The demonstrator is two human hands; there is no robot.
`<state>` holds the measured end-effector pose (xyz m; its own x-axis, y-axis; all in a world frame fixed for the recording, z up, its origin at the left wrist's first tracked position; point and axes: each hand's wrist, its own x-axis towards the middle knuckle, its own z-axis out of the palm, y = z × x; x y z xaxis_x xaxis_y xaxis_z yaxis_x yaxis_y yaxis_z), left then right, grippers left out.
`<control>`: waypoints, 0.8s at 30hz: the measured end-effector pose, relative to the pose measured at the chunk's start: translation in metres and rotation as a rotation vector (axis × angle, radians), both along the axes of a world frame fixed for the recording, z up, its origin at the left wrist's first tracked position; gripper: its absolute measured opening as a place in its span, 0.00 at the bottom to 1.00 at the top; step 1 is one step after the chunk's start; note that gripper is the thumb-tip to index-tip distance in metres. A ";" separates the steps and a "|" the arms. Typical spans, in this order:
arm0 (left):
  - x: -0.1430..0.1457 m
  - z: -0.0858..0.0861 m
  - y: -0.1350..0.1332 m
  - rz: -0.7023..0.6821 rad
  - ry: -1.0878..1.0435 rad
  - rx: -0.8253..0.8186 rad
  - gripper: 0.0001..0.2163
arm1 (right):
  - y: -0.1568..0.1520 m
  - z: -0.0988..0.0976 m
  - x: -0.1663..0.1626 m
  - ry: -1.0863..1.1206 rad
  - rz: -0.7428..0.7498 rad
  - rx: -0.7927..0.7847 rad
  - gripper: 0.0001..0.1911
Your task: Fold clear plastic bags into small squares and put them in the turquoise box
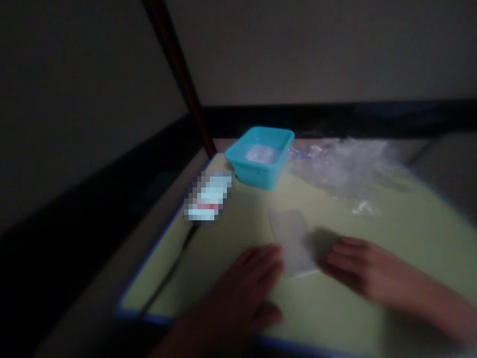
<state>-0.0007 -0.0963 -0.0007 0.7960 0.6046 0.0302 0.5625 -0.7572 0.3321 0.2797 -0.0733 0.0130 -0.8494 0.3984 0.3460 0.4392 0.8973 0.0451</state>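
A turquoise tub (261,156) at the far side of the pale green tabletop (372,308) holds something white (too blurred to identify). Nearer, a small clear bag (292,241) lies flat between the left hand (246,286) and right hand (357,268), both spread flat, fingertips at its edges. No writing is legible.

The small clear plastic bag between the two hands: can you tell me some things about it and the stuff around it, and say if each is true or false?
1. The small clear plastic bag lies flat on the pale yellow-green mat. True.
2. The left hand and right hand are at its two sides. True.
3. The turquoise plastic tub is red. False: turquoise.
4. The tub sits between the hands. False: it stands farther back.
5. Crumpled clear plastic bags lie right of the tub. True.
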 end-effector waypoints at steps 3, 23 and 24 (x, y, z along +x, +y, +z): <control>0.001 0.001 0.001 -0.007 -0.013 0.018 0.30 | -0.003 -0.003 -0.003 -0.018 0.007 0.024 0.20; 0.020 -0.010 0.034 0.115 -0.293 0.074 0.10 | 0.009 -0.017 0.004 0.202 -0.181 -0.420 0.08; 0.023 -0.009 0.036 0.154 -0.325 0.043 0.07 | 0.010 -0.017 0.004 0.244 -0.224 -0.489 0.08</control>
<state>0.0224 -0.0605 -0.0101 0.6403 0.7095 0.2945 0.5415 -0.6887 0.4821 0.2835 -0.0631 -0.0039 -0.6454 0.7213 0.2516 0.5661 0.6727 -0.4763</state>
